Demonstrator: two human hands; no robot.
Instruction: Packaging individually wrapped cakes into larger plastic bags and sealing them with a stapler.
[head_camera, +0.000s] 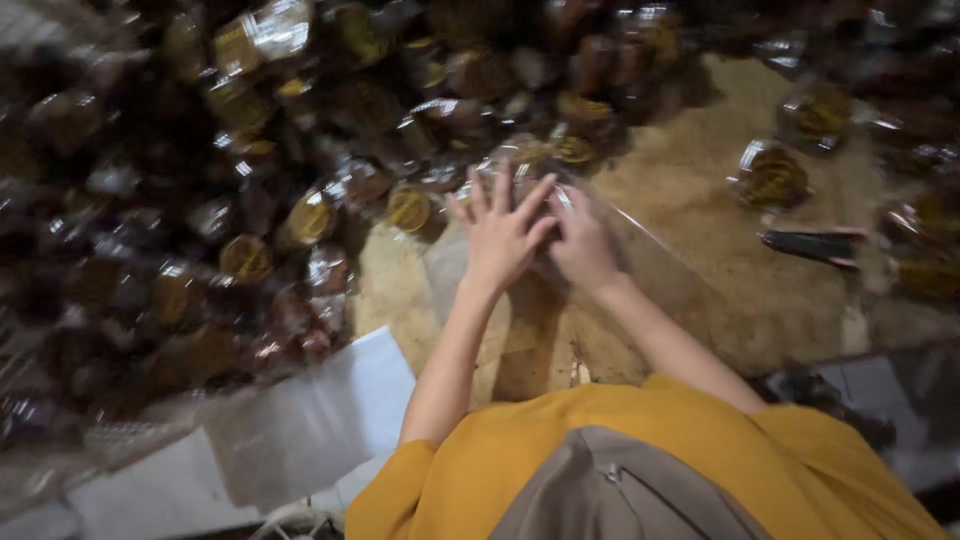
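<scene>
Both hands meet over the middle of a tan mat (700, 200), working a clear plastic bag (640, 270) that lies flat there and runs from the hands toward the near right. The left hand (500, 230) is spread wide, fingers fanned and pointing far, its palm seemingly pressed down on the far end of the bag, which would keep the slippery film from sliding. The right hand (582, 243) sits just beside it, touching it, fingers curled toward the bag's edge; whether it pinches the film or only rests on it I cannot tell, since the picture is blurred. Just beyond the fingertips, across the far and left of the scene, spreads a heap of small clear packets with gold round labels (300, 150), dark goods inside, heaped close enough to reach from the bag. A few more such packets lie loose on the right of the mat (772, 178), and near them a dark flat tool with pale ends (812, 246), well apart from both hands. At the near left lie white sheets (300, 420).
</scene>
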